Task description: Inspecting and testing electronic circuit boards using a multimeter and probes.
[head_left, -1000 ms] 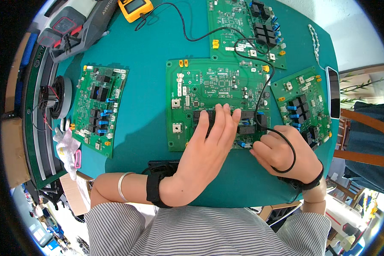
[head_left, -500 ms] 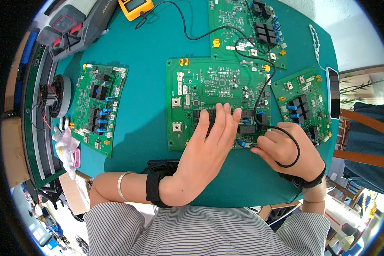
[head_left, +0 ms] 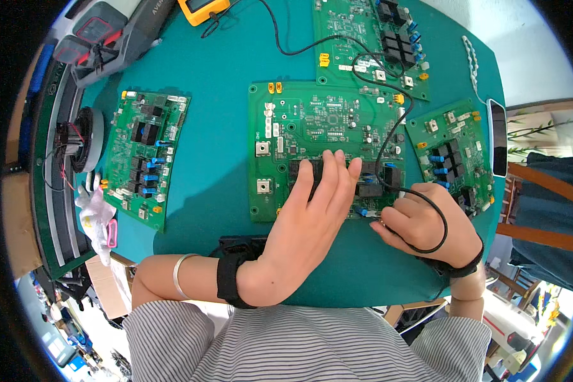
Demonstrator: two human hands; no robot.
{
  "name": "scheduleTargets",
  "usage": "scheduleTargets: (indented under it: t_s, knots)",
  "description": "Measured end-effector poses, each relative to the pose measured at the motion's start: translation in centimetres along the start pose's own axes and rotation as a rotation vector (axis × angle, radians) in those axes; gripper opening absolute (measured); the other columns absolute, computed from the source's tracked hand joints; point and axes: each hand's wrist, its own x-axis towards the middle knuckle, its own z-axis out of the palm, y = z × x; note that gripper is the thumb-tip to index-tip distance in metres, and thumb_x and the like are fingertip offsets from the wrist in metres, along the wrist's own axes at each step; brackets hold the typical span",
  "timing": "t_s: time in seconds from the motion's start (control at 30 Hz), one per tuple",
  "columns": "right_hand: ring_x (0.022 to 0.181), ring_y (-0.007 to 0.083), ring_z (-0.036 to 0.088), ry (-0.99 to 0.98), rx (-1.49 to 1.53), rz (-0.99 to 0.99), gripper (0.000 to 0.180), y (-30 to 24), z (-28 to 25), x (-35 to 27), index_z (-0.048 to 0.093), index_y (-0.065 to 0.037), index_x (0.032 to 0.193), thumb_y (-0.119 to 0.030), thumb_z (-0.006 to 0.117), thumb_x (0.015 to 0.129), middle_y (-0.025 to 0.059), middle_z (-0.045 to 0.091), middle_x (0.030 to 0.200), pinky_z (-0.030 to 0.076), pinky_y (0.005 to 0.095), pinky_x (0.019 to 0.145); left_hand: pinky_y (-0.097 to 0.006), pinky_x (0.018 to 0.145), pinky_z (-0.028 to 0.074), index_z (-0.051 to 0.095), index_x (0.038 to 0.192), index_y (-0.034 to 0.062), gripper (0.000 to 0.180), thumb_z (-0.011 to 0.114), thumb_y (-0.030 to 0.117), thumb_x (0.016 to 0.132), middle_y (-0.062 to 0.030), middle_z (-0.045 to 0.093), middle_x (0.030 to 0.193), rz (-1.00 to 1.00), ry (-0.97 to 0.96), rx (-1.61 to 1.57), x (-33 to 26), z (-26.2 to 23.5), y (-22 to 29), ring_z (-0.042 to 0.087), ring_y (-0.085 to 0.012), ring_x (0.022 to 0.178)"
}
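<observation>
Centre on the table lies a large green circuit board (head_left: 328, 137) with black relays, blue parts and white connectors. My left hand (head_left: 315, 210) rests across its lower part, fingers stretched over the black relays (head_left: 302, 170). At the board's lower right edge, my right hand (head_left: 430, 223) is curled closed, thumb and fingertips by a white connector (head_left: 372, 214). A black cable (head_left: 379, 162) crosses the board and loops over the back of this hand; what the fingers grip is hidden. The cable leads up toward a yellow meter (head_left: 204, 9).
Further circuit boards lie left (head_left: 145, 159), right (head_left: 455, 156) and at the far edge (head_left: 350, 38). A phone (head_left: 497, 137) lies at the right rim. A black-and-grey spool (head_left: 86, 140) and a crumpled white cloth (head_left: 95, 219) sit left. Green cloth covers the table (head_left: 216, 127).
The whole view has shifted slightly. My right fingertips have drawn a little down and left from the board's edge; my left hand stays put on the board.
</observation>
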Motion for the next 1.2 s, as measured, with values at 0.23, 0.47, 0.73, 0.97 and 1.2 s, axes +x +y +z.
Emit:
scheduleTargets:
  t_s: [0.23, 0.47, 0.73, 0.97, 1.2]
  knots:
    - [0.058, 0.0262, 0.059, -0.043, -0.011, 0.003, 0.025, 0.0, -0.7, -0.2, 0.056, -0.009, 0.074, -0.022, 0.073, 0.087, 0.0065, 0.052, 0.063, 0.047, 0.0394, 0.055, -0.046, 0.116, 0.034, 0.036, 0.154, -0.0020, 0.079, 0.060, 0.043, 0.093, -0.0163, 0.044, 0.150, -0.014, 0.001, 0.011, 0.0, 0.1, 0.0, 0.040, -0.0281, 0.141]
    - [0.059, 0.0265, 0.057, -0.003, -0.006, 0.009, 0.030, 0.6, -0.2, -1.3, 0.051, -0.010, 0.073, -0.024, 0.074, 0.086, 0.0065, 0.049, 0.064, 0.045, 0.0402, 0.055, -0.046, 0.116, 0.034, 0.036, 0.154, -0.0020, 0.080, 0.060, 0.043, 0.093, -0.0164, 0.044, 0.149, -0.016, 0.010, 0.031, -0.1, 0.2, 0.0, 0.040, -0.0280, 0.141]
    - [0.059, 0.0253, 0.054, 0.091, -0.010, -0.019, 0.031, 0.8, 1.1, -0.8, 0.051, -0.011, 0.071, -0.025, 0.075, 0.086, 0.0050, 0.047, 0.061, 0.045, 0.0388, 0.057, -0.046, 0.116, 0.033, 0.035, 0.154, -0.0024, 0.082, 0.061, 0.044, 0.092, -0.0166, 0.044, 0.150, -0.017, 0.005, 0.008, 0.0, 0.2, 0.1, 0.040, -0.0285, 0.141]
    - [0.058, 0.0246, 0.053, 0.090, -0.052, -0.067, 0.030, 0.9, 0.9, -0.6, 0.051, -0.011, 0.071, -0.023, 0.075, 0.086, 0.0047, 0.047, 0.061, 0.046, 0.0374, 0.059, -0.046, 0.116, 0.033, 0.036, 0.153, -0.0034, 0.080, 0.061, 0.043, 0.092, -0.0173, 0.044, 0.150, -0.007, -0.003, 0.000, 0.0, -0.1, -0.1, 0.040, -0.0291, 0.141]
    - [0.056, 0.0235, 0.053, 0.041, -0.026, -0.059, 0.028, 0.8, 0.9, -0.7, 0.053, -0.010, 0.072, -0.022, 0.074, 0.085, 0.0039, 0.044, 0.061, 0.045, 0.0367, 0.057, -0.046, 0.116, 0.034, 0.036, 0.153, -0.0035, 0.079, 0.059, 0.042, 0.093, -0.0174, 0.044, 0.149, -0.004, -0.005, 0.002, -0.1, -0.2, -0.2, 0.040, -0.0293, 0.141]
